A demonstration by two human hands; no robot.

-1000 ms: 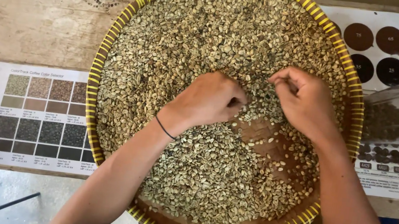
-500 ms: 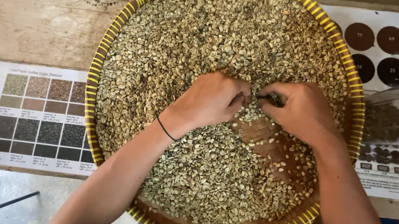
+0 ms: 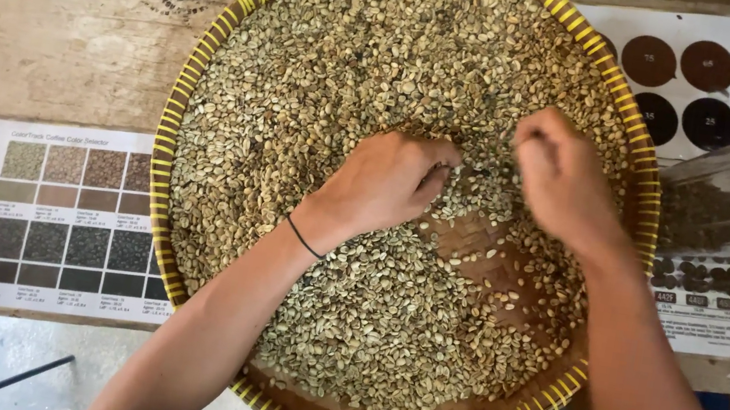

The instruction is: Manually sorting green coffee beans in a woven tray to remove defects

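Your round woven tray (image 3: 173, 123), yellow-rimmed, holds a thick bed of pale green coffee beans (image 3: 359, 50) that fills it almost everywhere; just below and between your two hands a patch of bare brown tray floor shows, with loose beans scattered over it. Off to the right of your right hand, past the tray rim, a clear plastic container (image 3: 707, 203) holds dark roasted beans.

Your left hand (image 3: 388, 180) rests knuckles-up on the beans near the middle of the tray, its grip curled loosely with the fingertips pressed into the heap; whether it holds any beans, you cannot tell. A thin black band sits on that wrist. Your right hand (image 3: 566, 182) is just beside it, lifted a little over the beans and blurred, its grip drawn together into a pinch; what it holds cannot be made out.

Left of your left forearm, a printed colour chart (image 3: 65, 213) lies on the wooden table (image 3: 41, 51).
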